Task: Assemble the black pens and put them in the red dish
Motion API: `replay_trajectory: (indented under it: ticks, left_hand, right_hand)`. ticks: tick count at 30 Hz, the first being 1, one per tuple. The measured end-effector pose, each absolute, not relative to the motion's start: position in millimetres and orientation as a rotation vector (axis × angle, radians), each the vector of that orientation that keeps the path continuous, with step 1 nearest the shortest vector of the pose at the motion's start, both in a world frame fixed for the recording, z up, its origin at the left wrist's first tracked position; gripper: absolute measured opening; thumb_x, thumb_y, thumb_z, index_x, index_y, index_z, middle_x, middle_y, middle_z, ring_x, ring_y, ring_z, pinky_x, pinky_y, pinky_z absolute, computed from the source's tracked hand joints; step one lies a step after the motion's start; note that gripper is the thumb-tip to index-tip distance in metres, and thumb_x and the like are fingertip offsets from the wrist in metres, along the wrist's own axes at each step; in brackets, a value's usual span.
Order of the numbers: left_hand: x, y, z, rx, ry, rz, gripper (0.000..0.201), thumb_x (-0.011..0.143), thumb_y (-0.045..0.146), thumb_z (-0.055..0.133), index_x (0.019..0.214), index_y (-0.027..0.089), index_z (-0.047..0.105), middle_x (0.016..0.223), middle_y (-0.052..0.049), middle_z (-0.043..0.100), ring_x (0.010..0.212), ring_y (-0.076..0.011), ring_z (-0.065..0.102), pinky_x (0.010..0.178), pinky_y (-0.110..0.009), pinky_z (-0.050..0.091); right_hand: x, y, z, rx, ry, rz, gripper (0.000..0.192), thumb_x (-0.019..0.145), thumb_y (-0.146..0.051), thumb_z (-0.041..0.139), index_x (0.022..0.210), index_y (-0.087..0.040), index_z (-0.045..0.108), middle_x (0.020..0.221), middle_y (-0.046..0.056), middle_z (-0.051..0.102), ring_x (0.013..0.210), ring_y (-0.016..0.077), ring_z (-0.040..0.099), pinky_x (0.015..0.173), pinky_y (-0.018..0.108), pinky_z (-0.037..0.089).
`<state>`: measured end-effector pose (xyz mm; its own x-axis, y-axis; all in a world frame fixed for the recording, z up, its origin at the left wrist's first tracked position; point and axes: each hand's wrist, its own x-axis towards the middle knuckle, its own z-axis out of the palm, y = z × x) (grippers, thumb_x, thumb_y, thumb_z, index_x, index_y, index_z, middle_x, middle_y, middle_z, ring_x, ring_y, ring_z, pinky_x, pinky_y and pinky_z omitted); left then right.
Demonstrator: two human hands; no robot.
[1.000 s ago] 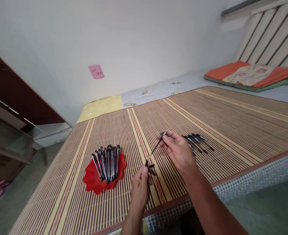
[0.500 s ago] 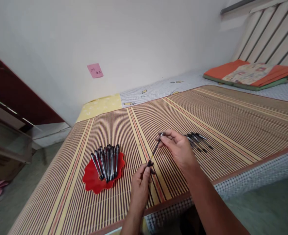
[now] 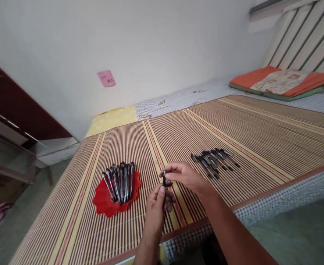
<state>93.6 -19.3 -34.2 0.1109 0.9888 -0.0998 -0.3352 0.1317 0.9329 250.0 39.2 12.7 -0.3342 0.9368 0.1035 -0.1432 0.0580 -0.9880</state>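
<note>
My left hand point(image 3: 155, 204) is closed around a dark pen barrel point(image 3: 164, 182), held upright over the mat. Just above it, the fingers of my right hand point(image 3: 180, 175) pinch the pale tip of a pen refill point(image 3: 164, 173), most of which is hidden in the barrel and behind the fingers. To the left, several capped pens point(image 3: 120, 184) lie bunched on a red scalloped plate point(image 3: 103, 209). Several dark pen pieces point(image 3: 213, 162) lie in a loose row on the mat, to the right beyond my right hand.
A striped bamboo mat point(image 3: 90, 184) covers the bed, with a checked sheet point(image 3: 283, 197) along its front edge. Folded orange and floral bedding point(image 3: 285, 81) rests at the far right near a slatted headboard point(image 3: 302, 36). A pink note point(image 3: 106, 78) is on the wall.
My right hand has moved down and left, close to my left hand. Much less of the refill shows between them. More of the row of pen pieces is uncovered.
</note>
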Motion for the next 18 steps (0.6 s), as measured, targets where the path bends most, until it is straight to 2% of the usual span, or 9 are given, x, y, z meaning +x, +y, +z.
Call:
replay_trajectory:
  ticks: [5, 10, 14, 18]
  left_hand:
    - [93.9, -19.2, -29.8, 0.811, 0.922, 1.238, 0.037, 0.083, 0.05, 0.073, 0.092, 0.014, 0.069, 0.063, 0.001, 0.058, 0.05, -0.0065, 0.043, 0.044, -0.017, 0.032]
    - [93.7, -19.8, -29.8, 0.812, 0.921, 1.209, 0.039, 0.083, 0.05, 0.073, 0.096, 0.014, 0.069, 0.061, 0.003, 0.056, 0.049, -0.0057, 0.041, 0.043, -0.016, 0.03]
    - [94.0, -19.5, -31.7, 0.829, 0.932, 1.181, 0.038, 0.085, 0.049, 0.072, 0.096, 0.014, 0.068, 0.06, 0.003, 0.055, 0.047, -0.0059, 0.042, 0.043, -0.017, 0.03]
    - [94.0, -16.8, -30.6, 0.788, 0.975, 1.249, 0.04, 0.081, 0.053, 0.074, 0.088, 0.014, 0.066, 0.06, 0.003, 0.057, 0.047, -0.0062, 0.042, 0.043, -0.018, 0.031]
  right_hand:
    - [253.7, 40.5, 8.0, -0.882, -1.422, 1.492, 0.024, 0.082, -0.035, 0.07, 0.097, -0.018, 0.077, 0.091, 0.005, 0.075, 0.085, 0.0178, 0.068, 0.086, 0.036, 0.052]
    - [251.2, 39.9, 8.7, -0.825, -1.34, 1.506, 0.03, 0.086, -0.036, 0.068, 0.109, -0.019, 0.076, 0.09, 0.005, 0.076, 0.085, 0.0174, 0.068, 0.088, 0.037, 0.052]
    - [241.7, 40.2, 2.6, -0.695, -1.269, 1.624, 0.033, 0.089, -0.044, 0.065, 0.109, -0.02, 0.077, 0.102, 0.008, 0.076, 0.096, 0.0196, 0.069, 0.098, 0.04, 0.049]
    - [237.0, 40.3, -2.9, -0.621, -1.127, 1.724, 0.047, 0.092, -0.058, 0.057, 0.106, -0.019, 0.078, 0.111, 0.013, 0.075, 0.109, 0.0245, 0.067, 0.103, 0.047, 0.046]
